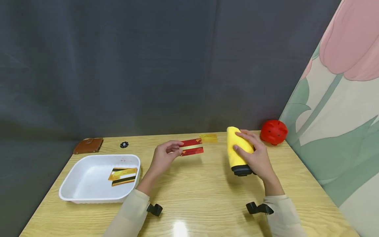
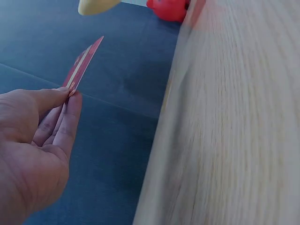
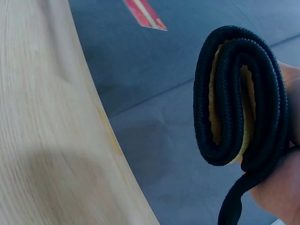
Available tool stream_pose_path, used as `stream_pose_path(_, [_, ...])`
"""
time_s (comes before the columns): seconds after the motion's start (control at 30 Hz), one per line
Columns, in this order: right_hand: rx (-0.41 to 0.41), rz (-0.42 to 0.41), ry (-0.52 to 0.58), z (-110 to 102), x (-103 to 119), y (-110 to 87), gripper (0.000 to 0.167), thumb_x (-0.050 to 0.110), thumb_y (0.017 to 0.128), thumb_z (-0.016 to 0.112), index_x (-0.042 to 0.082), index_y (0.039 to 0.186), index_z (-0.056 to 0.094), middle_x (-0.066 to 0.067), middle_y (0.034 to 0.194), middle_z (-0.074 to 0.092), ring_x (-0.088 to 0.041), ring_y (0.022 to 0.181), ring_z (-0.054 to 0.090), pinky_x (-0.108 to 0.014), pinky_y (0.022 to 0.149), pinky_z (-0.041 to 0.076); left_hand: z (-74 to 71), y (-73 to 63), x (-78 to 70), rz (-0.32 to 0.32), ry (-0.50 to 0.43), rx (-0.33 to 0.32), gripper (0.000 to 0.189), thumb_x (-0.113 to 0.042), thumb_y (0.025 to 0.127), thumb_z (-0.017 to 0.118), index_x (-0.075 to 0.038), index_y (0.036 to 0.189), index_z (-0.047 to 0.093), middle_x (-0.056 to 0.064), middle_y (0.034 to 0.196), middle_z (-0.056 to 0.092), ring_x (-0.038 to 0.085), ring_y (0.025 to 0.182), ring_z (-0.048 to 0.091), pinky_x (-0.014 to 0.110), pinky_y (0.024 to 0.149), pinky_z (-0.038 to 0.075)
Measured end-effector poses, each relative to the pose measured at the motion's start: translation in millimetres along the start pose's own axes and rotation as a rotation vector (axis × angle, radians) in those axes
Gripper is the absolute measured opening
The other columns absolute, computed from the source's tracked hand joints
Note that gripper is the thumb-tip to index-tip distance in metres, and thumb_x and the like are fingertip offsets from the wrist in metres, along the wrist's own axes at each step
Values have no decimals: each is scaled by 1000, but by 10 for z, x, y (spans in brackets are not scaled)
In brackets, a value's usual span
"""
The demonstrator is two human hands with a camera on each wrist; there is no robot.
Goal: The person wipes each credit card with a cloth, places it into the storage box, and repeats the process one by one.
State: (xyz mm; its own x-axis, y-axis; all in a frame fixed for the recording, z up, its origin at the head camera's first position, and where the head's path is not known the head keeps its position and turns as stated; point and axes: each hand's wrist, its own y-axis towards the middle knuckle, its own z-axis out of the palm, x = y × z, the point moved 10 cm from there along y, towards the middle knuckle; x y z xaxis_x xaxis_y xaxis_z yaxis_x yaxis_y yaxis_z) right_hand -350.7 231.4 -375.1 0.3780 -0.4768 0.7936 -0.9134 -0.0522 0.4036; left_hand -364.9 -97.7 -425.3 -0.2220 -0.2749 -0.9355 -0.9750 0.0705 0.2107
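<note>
My left hand (image 1: 164, 157) pinches a red card (image 1: 192, 142) with a gold band at its left end, thumb against fingertips. In the left wrist view the card (image 2: 83, 65) tilts up from the fingertips, above the tabletop. A rolled yellow cloth (image 1: 237, 148) with black edging is gripped by my right hand (image 1: 257, 153), held upright with its dark end down. From the right wrist, the black edge (image 3: 220, 93) shows as a flattened coil with a loose tail. Between the hands, a gold card (image 1: 208, 138) lies flat at the table's back.
A white tray (image 1: 88, 194) at the left holds several gold-and-black cards (image 1: 124, 176). Behind it are a brown wallet (image 1: 88, 145) and a black poker chip (image 1: 124, 144). A red piggy bank (image 1: 273, 132) stands at the back right, by the dark curtain (image 1: 148, 65) and floral wall (image 1: 340, 131).
</note>
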Motion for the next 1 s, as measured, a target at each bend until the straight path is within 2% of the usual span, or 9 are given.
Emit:
stream_pose_path(0.1, [18, -13, 4, 53, 20, -5, 46, 20, 93, 76, 21, 138, 67, -4, 151, 52, -8, 127, 46, -20, 90, 43, -24, -55, -48, 14, 9, -3, 24, -12, 95, 75, -19, 117, 77, 13, 116, 75, 18, 104, 70, 25, 91, 58])
stream_pose_path(0.33, [34, -40, 34, 197, 92, -39, 45, 15, 92, 77, 18, 136, 68, -6, 150, 52, -15, 131, 46, -17, 90, 43, -30, -131, -68, 28, -30, 3, 27, -9, 95, 74, -16, 121, 75, 10, 117, 74, 21, 108, 68, 28, 96, 58])
stream_pose_path(0.43, [40, -52, 43, 260, 145, -51, 45, 14, 92, 77, 18, 136, 68, -6, 150, 52, -15, 129, 47, -18, 87, 44, -25, -141, -72, 30, -49, 6, 30, -7, 95, 74, -14, 124, 74, 13, 118, 73, 23, 109, 68, 23, 93, 58])
stream_pose_path(0.7, [73, -113, 66, 429, 324, -80, 45, 12, 92, 78, 18, 135, 69, -4, 151, 53, -6, 125, 49, -14, 87, 46, -13, -160, -153, 54, -79, 11, 36, -3, 95, 72, -10, 130, 70, 22, 118, 69, 23, 107, 67, 16, 83, 58])
stream_pose_path(1.0, [120, -110, 94, 552, 376, -134, 46, 13, 91, 80, 20, 135, 69, -7, 152, 51, -14, 119, 54, -16, 83, 51, 112, -195, -146, 43, -88, 30, 34, -4, 95, 73, -12, 128, 71, 20, 119, 70, 24, 107, 68, 16, 81, 58])
